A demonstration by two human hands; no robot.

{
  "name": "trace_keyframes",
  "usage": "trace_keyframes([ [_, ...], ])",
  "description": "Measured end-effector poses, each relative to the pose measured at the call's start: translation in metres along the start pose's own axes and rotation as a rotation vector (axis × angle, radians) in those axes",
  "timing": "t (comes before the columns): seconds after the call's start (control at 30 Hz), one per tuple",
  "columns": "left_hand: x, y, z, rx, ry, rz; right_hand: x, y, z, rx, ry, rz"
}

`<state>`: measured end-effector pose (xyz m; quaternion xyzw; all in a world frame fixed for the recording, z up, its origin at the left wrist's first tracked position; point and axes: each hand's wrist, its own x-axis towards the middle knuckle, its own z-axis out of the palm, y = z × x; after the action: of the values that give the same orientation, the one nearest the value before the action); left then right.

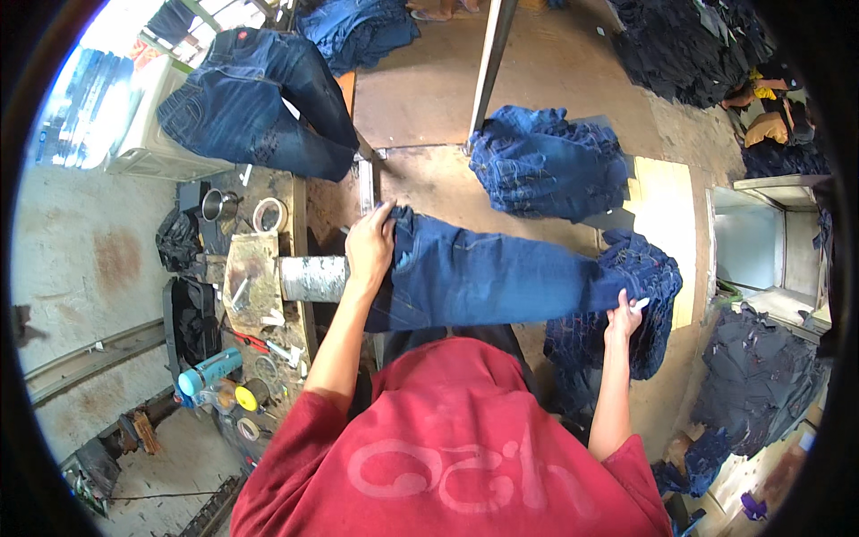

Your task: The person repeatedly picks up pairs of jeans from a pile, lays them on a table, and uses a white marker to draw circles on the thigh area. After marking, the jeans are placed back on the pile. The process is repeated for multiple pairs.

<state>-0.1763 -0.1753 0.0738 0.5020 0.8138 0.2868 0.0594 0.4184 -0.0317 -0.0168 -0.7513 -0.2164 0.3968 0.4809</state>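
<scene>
A pair of blue jeans point(501, 279) is stretched sideways in front of me, its wider end at the left and a leg end at the right. My left hand point(370, 246) grips the wider end from above, beside a pale mottled cylinder point(315, 278) that runs toward the fabric. Whether the cylinder reaches inside the jeans is hidden. At the leg end, my right hand point(624, 318) pinches the denim. A short white stick point(640, 305), perhaps chalk or a marker, pokes out of the same hand. Crumpled dark-blue denim point(658, 277) lies beneath and beyond that hand.
Left of me, a worn workbench point(253, 268) carries a tape roll point(269, 216), a metal cup point(217, 205) and a turquoise bottle point(211, 370). Dark jeans point(259, 103) drape at the upper left. Past a metal post point(491, 72) stands a denim pile point(548, 166); black cloth point(684, 49) is heaped farther off.
</scene>
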Motion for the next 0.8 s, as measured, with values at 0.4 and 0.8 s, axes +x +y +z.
trace_keyframes([
  [0.4, -0.037, 0.137, 0.047, -0.149, 0.019, 0.228, 0.022, -0.108, -0.039, 0.026, 0.285, -0.385],
  [0.8, -0.153, 0.258, 0.183, 0.116, -0.555, 0.825, -0.232, -0.195, 0.077, -0.213, -0.263, -0.936],
])
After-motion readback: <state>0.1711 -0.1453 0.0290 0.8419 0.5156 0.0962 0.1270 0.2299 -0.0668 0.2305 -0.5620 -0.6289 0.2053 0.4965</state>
